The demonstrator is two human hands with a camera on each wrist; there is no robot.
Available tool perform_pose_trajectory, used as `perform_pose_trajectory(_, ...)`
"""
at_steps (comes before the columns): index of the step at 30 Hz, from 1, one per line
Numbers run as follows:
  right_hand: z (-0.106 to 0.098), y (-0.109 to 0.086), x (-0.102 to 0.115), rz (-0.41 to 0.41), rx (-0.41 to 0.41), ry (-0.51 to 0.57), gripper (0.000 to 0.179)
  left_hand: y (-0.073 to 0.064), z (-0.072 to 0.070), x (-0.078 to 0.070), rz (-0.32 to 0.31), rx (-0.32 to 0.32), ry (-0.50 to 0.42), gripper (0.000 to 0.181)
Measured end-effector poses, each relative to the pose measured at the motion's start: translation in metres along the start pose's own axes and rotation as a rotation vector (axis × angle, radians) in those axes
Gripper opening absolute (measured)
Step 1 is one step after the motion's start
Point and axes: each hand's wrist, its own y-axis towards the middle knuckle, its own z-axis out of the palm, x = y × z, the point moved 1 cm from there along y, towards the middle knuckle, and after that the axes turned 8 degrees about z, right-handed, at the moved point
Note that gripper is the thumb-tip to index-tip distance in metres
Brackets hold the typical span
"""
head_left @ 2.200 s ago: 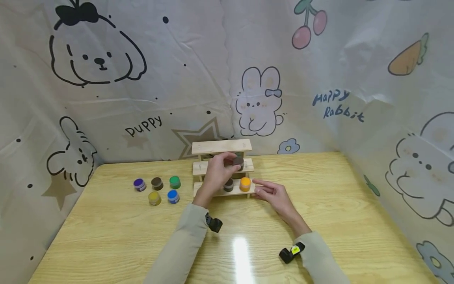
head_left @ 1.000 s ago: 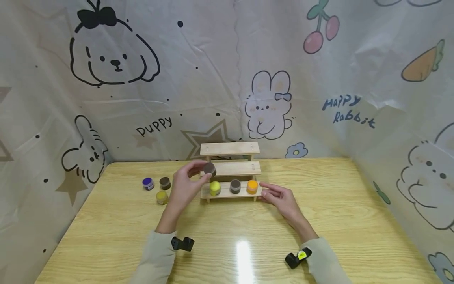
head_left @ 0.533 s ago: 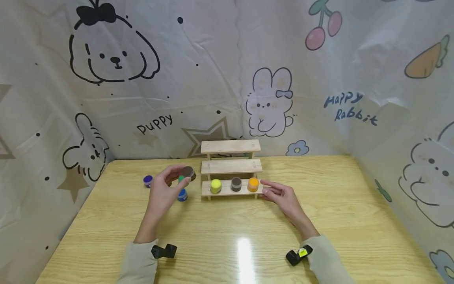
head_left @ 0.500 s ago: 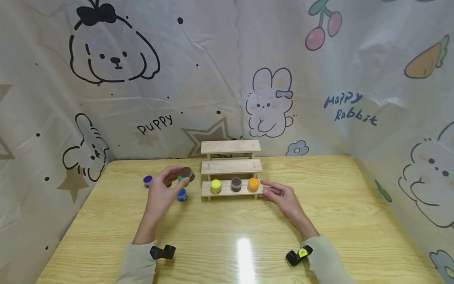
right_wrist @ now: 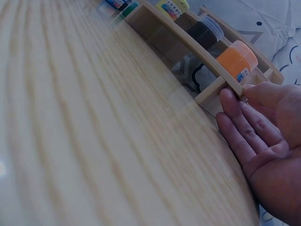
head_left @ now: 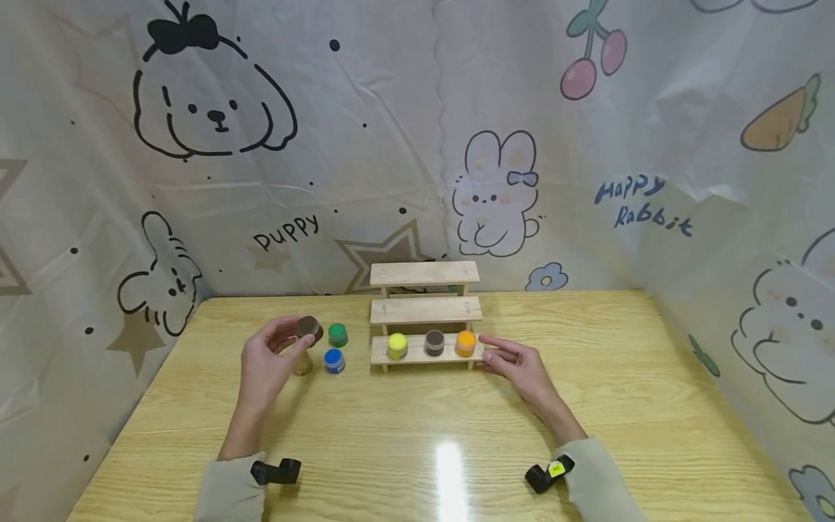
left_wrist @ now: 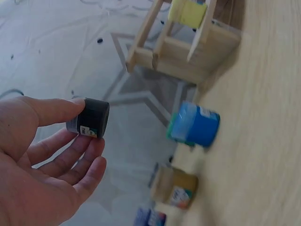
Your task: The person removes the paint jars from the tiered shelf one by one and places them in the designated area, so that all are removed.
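Observation:
My left hand pinches a dark-lidded paint jar between thumb and fingertips, above the table at the left. In the left wrist view this jar is tipped sideways, its small label showing. Just below it stands an ochre paint jar, partly covered by the hand. My right hand holds the right end of the lowest step of a three-tier wooden rack, thumb and fingers at the board's corner. On that step sit a yellow jar, a dark jar and an orange jar.
To the right of my left hand, a green jar and a blue jar stand on the wood-grain table. A purple jar shows in the left wrist view. Printed cloth hangs behind the table.
My left hand has carried the dark jar from over the rack's middle step leftward to above the loose jars, uncovering the yellow jar on the rack. My right hand has stayed at the rack's end.

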Motion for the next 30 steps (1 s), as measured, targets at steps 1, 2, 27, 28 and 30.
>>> perform_pose_trajectory(1,0.000,0.000,0.000,0.000,-0.001,-0.001,0.039,0.000,-0.002,0.003,-0.020,-0.007,-0.008,0.036)
perform_pose_trajectory(2,0.000,0.000,0.000,0.000,-0.001,-0.003,0.039,0.000,-0.004,0.005,-0.039,-0.013,-0.015,0.037)
perform_pose_trajectory(27,0.001,-0.001,0.002,-0.004,0.010,-0.012,0.040,-0.008,-0.053,0.063,-0.275,-0.014,0.035,0.039)
perform_pose_trajectory(28,0.001,-0.001,0.001,-0.004,0.007,-0.013,0.040,-0.008,-0.053,0.065,-0.286,-0.005,0.049,0.039)
perform_pose_trajectory(30,0.000,-0.001,0.001,-0.003,0.005,-0.011,0.041,-0.008,-0.052,0.069,-0.299,0.007,0.074,0.039)
